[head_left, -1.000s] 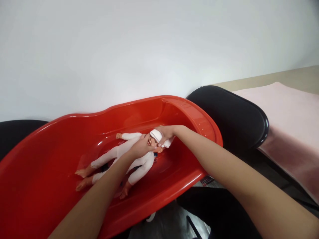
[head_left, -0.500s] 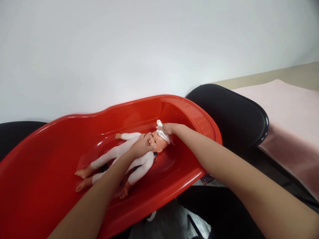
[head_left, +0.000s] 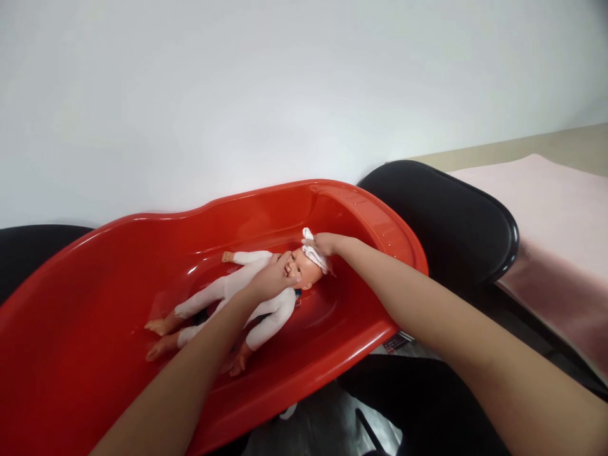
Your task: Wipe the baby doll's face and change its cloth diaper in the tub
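A baby doll (head_left: 308, 271) with a white cloth body lies on its back in a red baby bathtub (head_left: 266, 202). Its feet point left and its head is toward the tub's right end. My left hand (head_left: 275, 277) grips the doll at the chin and cheek, with the forearm crossing over its body. At the top of the doll's head, my right hand (head_left: 327, 244) is closed on a white cloth (head_left: 314, 256) pressed against the scalp. Part of the cloth sticks up beyond my fingers. The doll's neck is mostly hidden behind my left hand.
Right of the tub stands a black rounded seat or stool top (head_left: 441, 221), and beyond it a pink-covered surface (head_left: 560, 215). Another black surface (head_left: 38, 253) shows at the left. A plain white wall (head_left: 237, 95) rises directly behind the tub.
Both hands keep their hold on the doll and cloth, with hardly any movement. The whole view has shifted slightly.
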A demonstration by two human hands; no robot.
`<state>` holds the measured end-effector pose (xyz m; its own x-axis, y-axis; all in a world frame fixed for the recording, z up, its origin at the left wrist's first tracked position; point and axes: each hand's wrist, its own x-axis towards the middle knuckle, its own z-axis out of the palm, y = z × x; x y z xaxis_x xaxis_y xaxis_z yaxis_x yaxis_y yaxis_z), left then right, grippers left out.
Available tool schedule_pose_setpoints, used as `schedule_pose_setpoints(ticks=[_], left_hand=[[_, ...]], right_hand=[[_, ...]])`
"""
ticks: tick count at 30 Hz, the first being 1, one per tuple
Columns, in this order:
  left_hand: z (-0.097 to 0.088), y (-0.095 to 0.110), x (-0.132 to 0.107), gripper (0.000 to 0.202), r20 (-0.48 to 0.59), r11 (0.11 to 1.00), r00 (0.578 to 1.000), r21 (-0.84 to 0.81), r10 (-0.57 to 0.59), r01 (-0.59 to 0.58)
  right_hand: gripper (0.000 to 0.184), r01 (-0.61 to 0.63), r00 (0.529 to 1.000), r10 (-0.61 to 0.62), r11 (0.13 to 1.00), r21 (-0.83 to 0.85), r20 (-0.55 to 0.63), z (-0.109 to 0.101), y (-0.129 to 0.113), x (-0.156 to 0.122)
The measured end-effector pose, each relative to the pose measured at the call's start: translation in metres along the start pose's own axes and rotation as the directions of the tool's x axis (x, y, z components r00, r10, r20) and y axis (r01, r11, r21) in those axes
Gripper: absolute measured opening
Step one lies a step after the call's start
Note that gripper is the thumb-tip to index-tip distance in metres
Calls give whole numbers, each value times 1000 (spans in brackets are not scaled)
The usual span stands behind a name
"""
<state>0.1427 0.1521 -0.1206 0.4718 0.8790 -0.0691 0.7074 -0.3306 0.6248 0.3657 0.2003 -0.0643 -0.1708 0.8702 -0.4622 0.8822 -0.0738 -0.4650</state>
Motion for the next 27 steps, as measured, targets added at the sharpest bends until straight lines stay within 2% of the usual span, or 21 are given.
schedule_pose_setpoints(ticks=[6, 9, 12, 16, 21, 23, 27], left_hand=[[0, -2, 0, 50, 15, 1000, 1000, -14, 27, -27], [0, -1, 0, 49, 27, 1000, 999, -17, 23, -23], [0, -2, 1, 49, 40, 999, 999, -22, 26, -25], [0, -2, 2, 63, 58, 999, 998, -38, 0, 3], [-2, -1, -1, 48, 74, 998, 997, -58, 5, -1], [0, -2, 0, 46, 61, 999, 998, -54, 2, 2], [3, -3, 3, 52, 66, 1000, 998, -6, 2, -1]], right_hand=[[71, -25, 1000, 25, 1000, -18, 17, 0, 2, 3], [68, 10, 1000, -10, 1000, -29, 18, -1, 7, 8], [66, 117, 993, -116, 991, -63, 18, -1, 12, 13], [74, 249, 968, -245, 964, -98, 50, 1, 10, 13], [80, 437, 895, -438, 899, 29, 88, 7, -8, 2], [79, 436, 892, -440, 898, 62, 104, 8, -11, 2], [71, 316, 941, -311, 949, -17, 131, 7, -4, 11]])
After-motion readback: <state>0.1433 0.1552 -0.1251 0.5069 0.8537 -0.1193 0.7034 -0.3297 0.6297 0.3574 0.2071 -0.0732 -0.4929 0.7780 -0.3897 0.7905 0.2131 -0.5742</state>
